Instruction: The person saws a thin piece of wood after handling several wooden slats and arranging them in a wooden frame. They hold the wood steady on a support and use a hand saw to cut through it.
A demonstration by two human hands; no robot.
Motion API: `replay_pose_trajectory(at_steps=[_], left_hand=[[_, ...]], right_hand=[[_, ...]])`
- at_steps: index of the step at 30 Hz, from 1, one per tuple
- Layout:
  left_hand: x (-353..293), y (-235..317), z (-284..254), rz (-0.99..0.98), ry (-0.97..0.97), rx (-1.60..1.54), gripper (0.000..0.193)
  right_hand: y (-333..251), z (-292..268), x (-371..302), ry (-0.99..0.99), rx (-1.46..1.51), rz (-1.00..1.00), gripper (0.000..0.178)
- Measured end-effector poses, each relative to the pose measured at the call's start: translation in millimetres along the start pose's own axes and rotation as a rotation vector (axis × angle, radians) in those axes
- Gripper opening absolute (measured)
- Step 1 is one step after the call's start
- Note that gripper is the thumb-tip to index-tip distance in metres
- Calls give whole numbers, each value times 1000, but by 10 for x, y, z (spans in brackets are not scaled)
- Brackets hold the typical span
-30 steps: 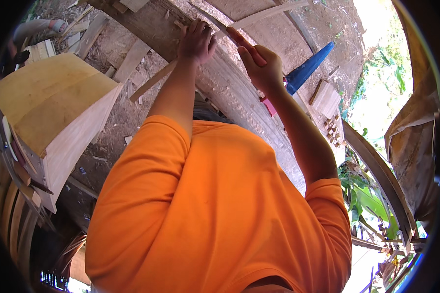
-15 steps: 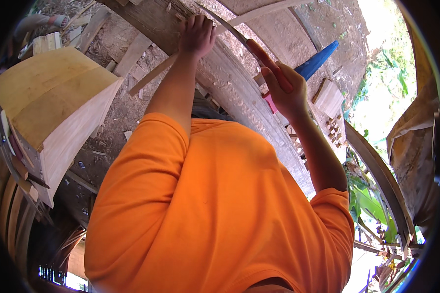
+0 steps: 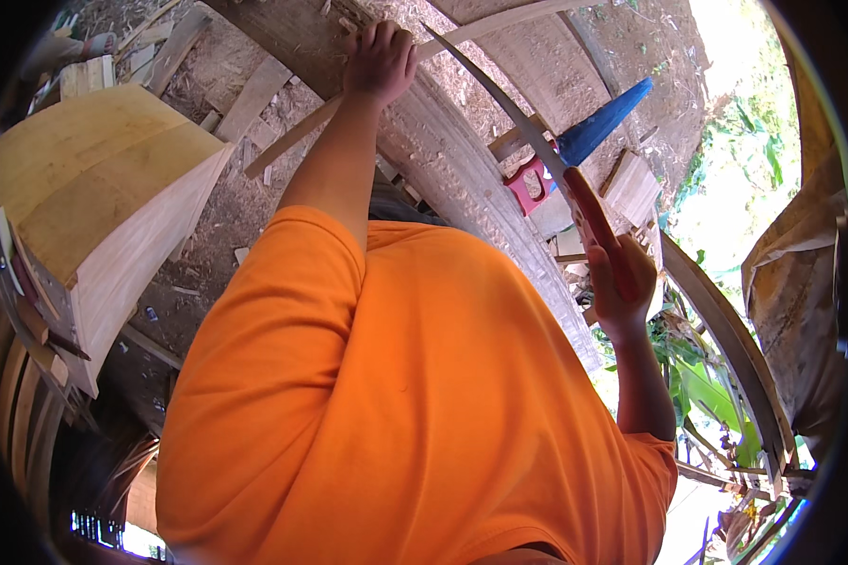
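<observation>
My left hand is closed over a long thin wooden strip, pressing it against a thick plank; its fingertips are partly hidden. The strip crosses the plank and sticks out on both sides of the hand. My right hand grips the red handle of a handsaw. This saw's narrow, slightly curved blade points up and left, its tip close to the strip just right of my left hand. Whether blade and strip touch, I cannot tell. A second handsaw, with a blue blade and red-pink handle, lies beyond the plank.
At the left stands a large pale wooden piece with a curved top. Scrap boards and shavings lie on the ground past the plank. Wood blocks sit at the right, near green plants. A person's foot shows at the far left.
My right hand has pulled the saw back, down and to the right, baring more of its blade and the second saw's handle. My left hand stays on the strip, nearly still.
</observation>
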State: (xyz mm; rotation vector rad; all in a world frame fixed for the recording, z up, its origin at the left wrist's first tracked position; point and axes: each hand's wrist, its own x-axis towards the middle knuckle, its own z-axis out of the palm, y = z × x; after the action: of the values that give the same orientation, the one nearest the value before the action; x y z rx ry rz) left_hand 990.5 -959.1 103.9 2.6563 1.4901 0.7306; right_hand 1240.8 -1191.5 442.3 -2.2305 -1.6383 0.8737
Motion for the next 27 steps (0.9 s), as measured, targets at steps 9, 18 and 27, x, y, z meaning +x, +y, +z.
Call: replay_pose_trajectory(at_steps=[9, 18, 27], left_hand=[[0, -9, -6, 1, -29, 62, 22], [-6, -28, 14, -3, -51, 45, 22], [23, 19, -27, -3, -88, 60, 22]], right_hand=[[92, 608, 633, 48, 452, -38, 38], [45, 1316, 1205, 118, 396, -82, 30], [-65, 1401, 1315, 182, 270, -128, 39]])
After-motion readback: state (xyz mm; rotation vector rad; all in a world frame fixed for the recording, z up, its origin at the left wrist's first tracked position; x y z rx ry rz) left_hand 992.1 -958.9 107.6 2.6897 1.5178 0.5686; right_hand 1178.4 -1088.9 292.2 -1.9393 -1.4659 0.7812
